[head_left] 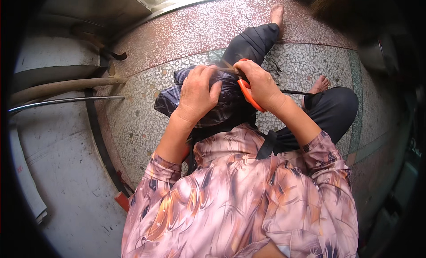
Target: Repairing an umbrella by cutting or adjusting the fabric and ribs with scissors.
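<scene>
My right hand (262,85) is closed round scissors with orange handles (251,97); their blades are mostly hidden. Close beside it, my left hand (198,91) pinches a thin, dark strip or strand (225,69) that runs toward the scissors. The strip is blurred, so I cannot tell its exact kind. Under and behind my left hand lies dark checked, shiny sheet material (166,101), bunched over my lap. Several thin black strands (271,65) stick out past the scissors, over my dark-trousered leg (253,42) and the floor.
Speckled stone floor (137,129) surrounds me. On the left, a wooden pole (66,85) and a metal rod (66,102) jut in above a grey panel (71,164). An orange-red piece (122,201) lies by my left elbow. My bent right knee (339,105) is at right.
</scene>
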Action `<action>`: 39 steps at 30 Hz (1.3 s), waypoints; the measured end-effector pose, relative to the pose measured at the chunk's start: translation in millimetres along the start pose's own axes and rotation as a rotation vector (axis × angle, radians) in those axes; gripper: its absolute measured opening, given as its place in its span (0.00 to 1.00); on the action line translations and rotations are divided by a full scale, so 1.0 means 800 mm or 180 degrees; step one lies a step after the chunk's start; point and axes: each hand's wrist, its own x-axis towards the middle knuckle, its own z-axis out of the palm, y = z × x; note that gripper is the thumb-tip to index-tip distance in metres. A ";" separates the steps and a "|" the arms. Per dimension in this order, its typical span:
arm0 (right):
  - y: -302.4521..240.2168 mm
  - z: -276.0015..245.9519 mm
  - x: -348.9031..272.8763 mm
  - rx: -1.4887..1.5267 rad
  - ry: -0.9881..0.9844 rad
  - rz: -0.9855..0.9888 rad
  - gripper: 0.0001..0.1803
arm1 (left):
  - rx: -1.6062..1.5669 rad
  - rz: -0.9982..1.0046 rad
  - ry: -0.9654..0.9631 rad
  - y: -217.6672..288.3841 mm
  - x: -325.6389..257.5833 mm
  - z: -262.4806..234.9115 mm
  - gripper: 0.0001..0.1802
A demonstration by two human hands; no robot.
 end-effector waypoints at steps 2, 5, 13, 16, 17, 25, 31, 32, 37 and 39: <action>0.001 0.000 0.000 0.0145 -0.0268 0.0032 0.16 | -0.0287 -0.0549 -0.0748 -0.004 0.003 -0.007 0.17; 0.000 -0.006 0.003 0.0144 -0.0499 0.0488 0.15 | -0.0438 -0.0314 -0.0355 -0.011 -0.003 0.005 0.16; -0.015 -0.051 0.004 0.1047 -0.0355 0.1465 0.16 | -0.1013 -0.0450 -0.0141 -0.007 0.000 0.010 0.16; -0.011 -0.056 0.001 0.1230 -0.0408 0.1456 0.17 | -0.0395 -0.0241 -0.0378 -0.002 0.010 0.005 0.15; -0.010 -0.057 0.001 0.1231 -0.0400 0.1457 0.17 | -0.0449 0.0170 -0.0083 -0.006 0.016 0.007 0.15; -0.004 -0.062 0.001 0.1633 -0.0421 0.1474 0.19 | -0.0992 0.0536 -0.0521 0.003 0.024 0.003 0.11; -0.013 -0.065 0.003 0.0708 -0.1004 0.1422 0.19 | -0.0540 0.0671 -0.0320 -0.019 0.002 0.007 0.09; -0.012 -0.063 0.002 0.0731 -0.1001 0.1425 0.19 | -0.0920 0.0450 -0.0325 -0.020 -0.002 0.006 0.07; 0.015 -0.019 -0.024 0.2293 -0.0605 0.1747 0.18 | -0.1957 -0.0733 0.0037 -0.029 -0.020 0.031 0.06; 0.005 -0.013 -0.029 0.2259 -0.0426 0.1845 0.19 | -0.2151 -0.1008 0.0169 -0.036 -0.029 0.046 0.06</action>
